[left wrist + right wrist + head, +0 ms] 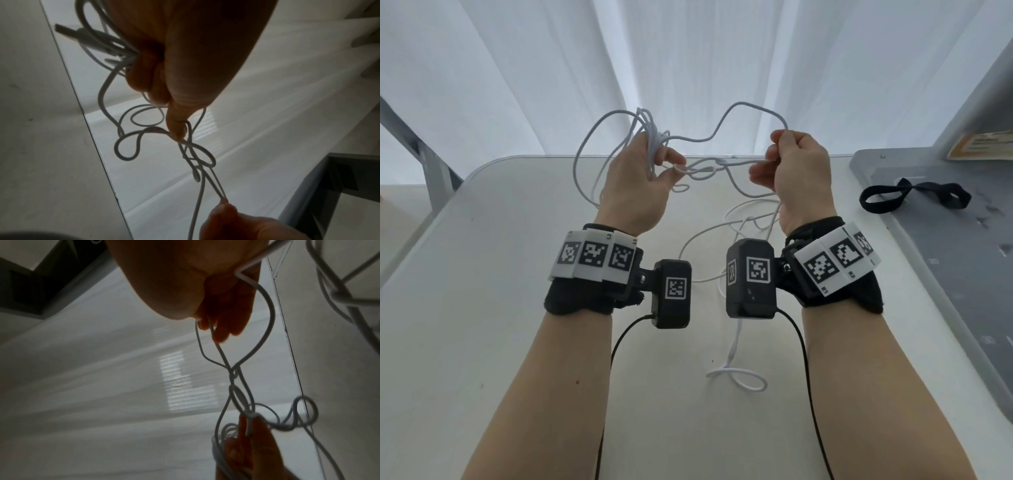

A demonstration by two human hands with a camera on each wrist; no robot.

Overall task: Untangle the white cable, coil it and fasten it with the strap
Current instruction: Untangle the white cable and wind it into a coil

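I hold the cable [690, 138] up above the table's [517, 308] far edge, so its knot hangs free between my hands; my left hand [637, 181] grips a bundle of loops, my right hand [794, 164] pinches one strand; slack trails on the table; the strap [914, 197] waits on the grey tray [962, 274] at the right edge.

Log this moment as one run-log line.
left hand: holds bunched white cable | right hand: pinches strand | knot: between hands | strap: untouched, grey tray
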